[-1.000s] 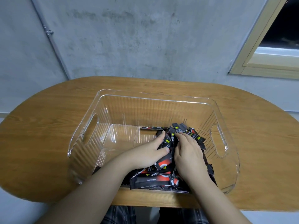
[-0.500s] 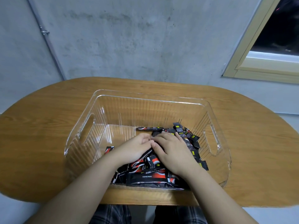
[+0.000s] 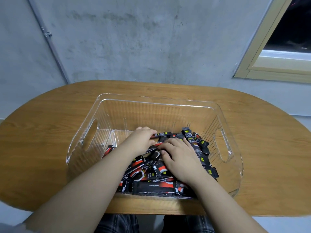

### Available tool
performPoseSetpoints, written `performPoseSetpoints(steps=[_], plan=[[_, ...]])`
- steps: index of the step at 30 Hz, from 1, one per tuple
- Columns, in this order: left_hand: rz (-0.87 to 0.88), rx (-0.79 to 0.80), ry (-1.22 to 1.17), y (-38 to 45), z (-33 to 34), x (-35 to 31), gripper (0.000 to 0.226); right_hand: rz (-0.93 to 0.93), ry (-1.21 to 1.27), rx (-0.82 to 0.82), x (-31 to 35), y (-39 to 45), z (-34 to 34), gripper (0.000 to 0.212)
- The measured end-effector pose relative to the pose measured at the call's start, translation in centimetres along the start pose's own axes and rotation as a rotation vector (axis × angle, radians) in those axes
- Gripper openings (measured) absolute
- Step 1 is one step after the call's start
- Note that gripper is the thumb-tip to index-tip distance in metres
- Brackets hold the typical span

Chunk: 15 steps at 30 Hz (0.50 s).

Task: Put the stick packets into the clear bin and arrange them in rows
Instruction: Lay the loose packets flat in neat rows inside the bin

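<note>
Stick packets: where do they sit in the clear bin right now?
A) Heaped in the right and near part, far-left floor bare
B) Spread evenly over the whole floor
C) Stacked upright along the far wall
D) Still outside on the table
A: the stick packets lie jumbled under both hands in the right and near part of the clear bin, while its far-left floor shows bare.

A plain room, most likely in a home: a bare, stained grey concrete wall with a thin metal conduit pipe clipped to it, a cream-framed window dark outside, and a rounded wood-grain worktop pushed against the wall.
</note>
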<state>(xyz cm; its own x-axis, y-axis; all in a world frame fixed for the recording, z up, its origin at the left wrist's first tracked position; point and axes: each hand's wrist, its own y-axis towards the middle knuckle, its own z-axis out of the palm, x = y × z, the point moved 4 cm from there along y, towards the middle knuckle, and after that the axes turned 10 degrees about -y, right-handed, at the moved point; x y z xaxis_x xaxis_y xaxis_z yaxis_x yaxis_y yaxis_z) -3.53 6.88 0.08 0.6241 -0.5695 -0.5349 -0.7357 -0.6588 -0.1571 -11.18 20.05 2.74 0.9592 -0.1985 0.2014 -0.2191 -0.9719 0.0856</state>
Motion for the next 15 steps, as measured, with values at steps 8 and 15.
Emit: performPoseSetpoints(steps=[8,15], plan=[[-0.08,-0.145,-0.214,-1.8,-1.5,-0.3,0.035,0.098,0.332,-0.225,-1.1,-0.1,-1.4,0.03],[0.171,-0.207,-0.332,-6.8,-1.5,-5.3,0.025,0.191,0.48,-0.507,-2.9,-2.1,-4.7,0.032]])
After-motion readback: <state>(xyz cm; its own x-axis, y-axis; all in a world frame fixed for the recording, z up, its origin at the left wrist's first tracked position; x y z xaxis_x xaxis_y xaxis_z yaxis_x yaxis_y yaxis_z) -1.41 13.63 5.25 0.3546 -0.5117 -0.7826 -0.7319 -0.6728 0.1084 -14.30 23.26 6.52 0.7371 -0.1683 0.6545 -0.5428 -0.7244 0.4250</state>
